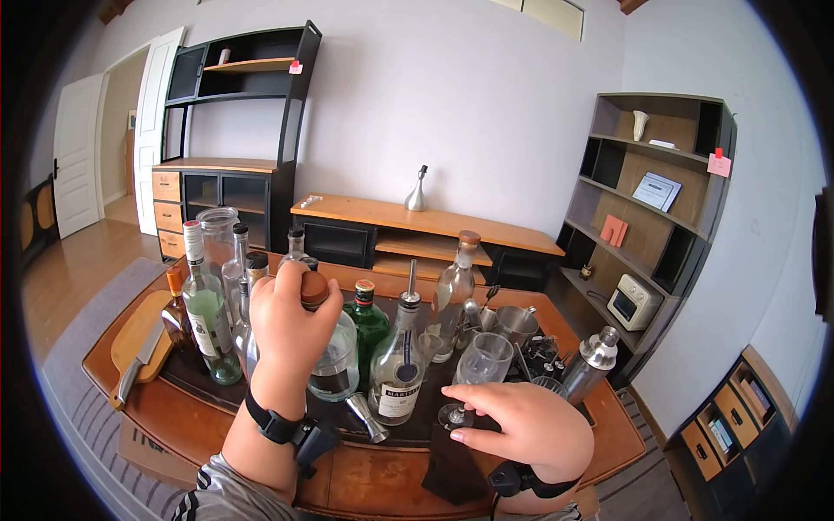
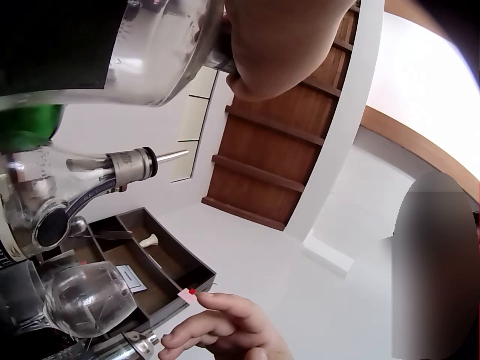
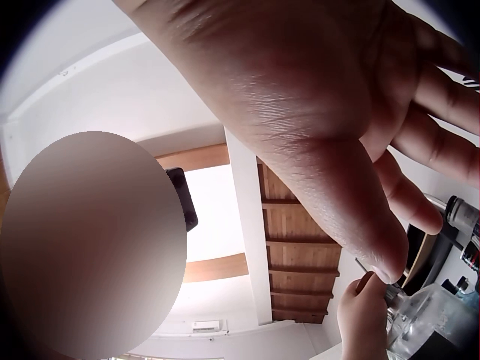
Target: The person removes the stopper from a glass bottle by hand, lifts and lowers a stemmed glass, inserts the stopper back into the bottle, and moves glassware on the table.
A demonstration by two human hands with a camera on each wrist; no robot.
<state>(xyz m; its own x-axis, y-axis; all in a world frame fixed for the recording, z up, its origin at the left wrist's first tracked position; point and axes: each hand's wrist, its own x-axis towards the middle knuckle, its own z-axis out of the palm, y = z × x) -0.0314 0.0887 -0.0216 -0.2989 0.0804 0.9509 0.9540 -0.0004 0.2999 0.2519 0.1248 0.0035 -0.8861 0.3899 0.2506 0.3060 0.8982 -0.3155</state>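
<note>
My left hand grips the brown stopper of a clear bottle with a dark label, standing among several bottles on the wooden table. In the left wrist view the left hand wraps the neck of this clear bottle. My right hand rests flat on the dark mat with straight fingers beside the foot of an empty wine glass. The right wrist view shows the right hand with relaxed fingers holding nothing.
A green bottle and a pourer-topped bottle stand right of the held one. A steel jigger lies in front. A knife on a cutting board is at left; a metal cup and shaker at right.
</note>
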